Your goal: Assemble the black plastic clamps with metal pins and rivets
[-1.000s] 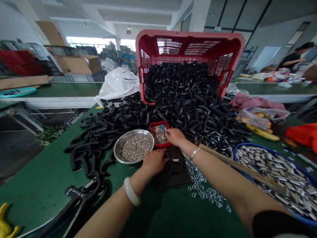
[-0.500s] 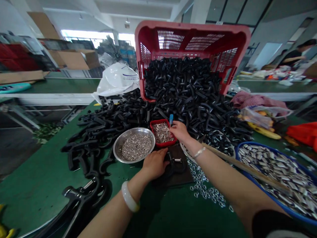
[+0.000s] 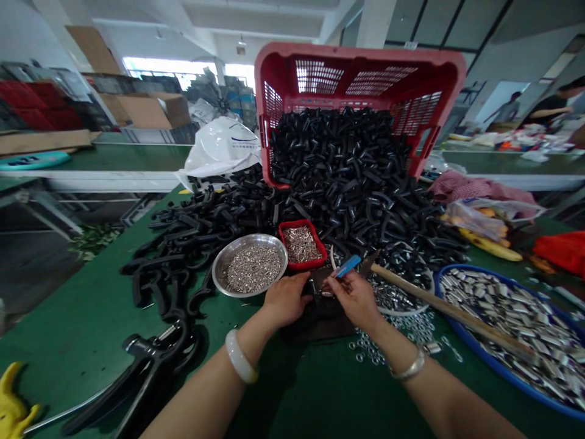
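Observation:
My left hand (image 3: pixel 286 300) lies over the left side of a black plastic part (image 3: pixel 322 310) on a dark plate (image 3: pixel 331 330), its fingers partly closed on the part. In my right hand (image 3: pixel 356 299) is a small blue-handled tool (image 3: pixel 346 266), held slanting over the part's right side, near a spring. My right fingertips are pinched close to the part; anything else between them is too small to tell. A red tray (image 3: pixel 302 245) of small metal pins stands just behind the plate, beside a steel bowl (image 3: pixel 250 265) of tiny metal pieces.
Black parts (image 3: pixel 338 164) spill from a red crate (image 3: pixel 361 52). At the right are a wooden-handled hammer (image 3: pixel 452 312), loose nuts (image 3: pixel 370 349) and a blue basin (image 3: pixel 507 329) of metal pieces. An assembled black clamp (image 3: pixel 155 366) lies front left. Farther off, people (image 3: pixel 553 107) are at another table.
My right hand has moved from the red tray toward me, down to the black part, with the blue tool now slanted. My left hand has stayed on the part. The view has shifted slightly.

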`<control>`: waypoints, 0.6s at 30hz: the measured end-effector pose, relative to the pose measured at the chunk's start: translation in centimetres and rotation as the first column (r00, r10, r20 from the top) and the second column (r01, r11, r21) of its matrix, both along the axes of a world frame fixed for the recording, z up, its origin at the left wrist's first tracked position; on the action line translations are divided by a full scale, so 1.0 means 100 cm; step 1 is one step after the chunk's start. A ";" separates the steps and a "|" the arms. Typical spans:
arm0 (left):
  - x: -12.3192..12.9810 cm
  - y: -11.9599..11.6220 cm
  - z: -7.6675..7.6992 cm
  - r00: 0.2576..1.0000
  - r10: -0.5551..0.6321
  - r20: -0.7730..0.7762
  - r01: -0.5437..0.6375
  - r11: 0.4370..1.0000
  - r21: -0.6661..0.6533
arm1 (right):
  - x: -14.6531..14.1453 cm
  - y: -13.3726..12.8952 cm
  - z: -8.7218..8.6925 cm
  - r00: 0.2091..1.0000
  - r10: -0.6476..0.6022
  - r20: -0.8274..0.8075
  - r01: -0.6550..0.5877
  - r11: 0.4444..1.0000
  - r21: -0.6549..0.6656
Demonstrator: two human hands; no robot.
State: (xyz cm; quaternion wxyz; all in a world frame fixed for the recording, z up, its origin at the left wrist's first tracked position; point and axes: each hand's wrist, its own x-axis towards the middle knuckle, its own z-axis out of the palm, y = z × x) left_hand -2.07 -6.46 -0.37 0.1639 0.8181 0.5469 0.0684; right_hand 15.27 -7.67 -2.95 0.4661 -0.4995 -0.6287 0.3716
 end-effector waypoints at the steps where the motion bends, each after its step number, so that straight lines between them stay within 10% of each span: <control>1: 0.000 0.000 0.001 1.000 0.000 0.000 0.000 1.000 -0.003 | -0.002 -0.001 0.000 1.000 0.003 -0.031 -0.003 1.000 -0.007; 18: 0.001 0.001 0.003 1.000 0.006 -0.023 -0.007 1.000 -0.003 | -0.009 -0.005 -0.004 0.996 -0.091 0.014 0.091 0.996 -0.016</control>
